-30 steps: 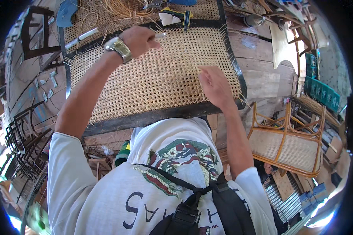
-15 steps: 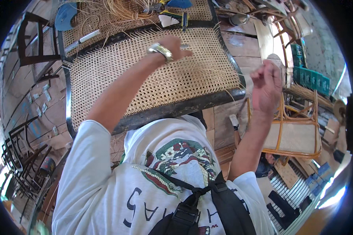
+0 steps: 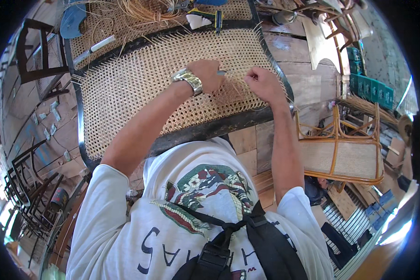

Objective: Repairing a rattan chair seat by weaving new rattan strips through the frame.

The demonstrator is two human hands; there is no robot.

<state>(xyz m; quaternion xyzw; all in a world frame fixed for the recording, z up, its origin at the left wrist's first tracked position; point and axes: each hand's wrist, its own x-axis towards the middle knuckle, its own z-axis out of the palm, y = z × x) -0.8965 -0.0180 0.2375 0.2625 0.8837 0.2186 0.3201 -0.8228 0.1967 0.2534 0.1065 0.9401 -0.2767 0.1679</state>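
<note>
I am standing in the room and a person is working over a wide panel of pale woven cane mesh, which is lying just in front of the body, inside a black wooden frame. The left hand, wearing a gold-coloured metal watch, is staying closed above the middle of the mesh; a small grey tip is showing beyond its fingers, so it is gripping something, but I cannot tell what. The right hand is curling its fingers almost shut over the right part of the mesh, near the left hand but apart from it; whether it is pinching a strand, I cannot tell.

On the far side, a loose coil of thin tan cane strands is lying, and a yellow-and-dark tool is resting to its right. A white-handled tool is lying at the far left.

Well to the right, green plastic crates are standing beyond a brown rattan bench. On the left, a dark round can is standing among dark chair frames. The contents of the crates and the can are too small to tell.
</note>
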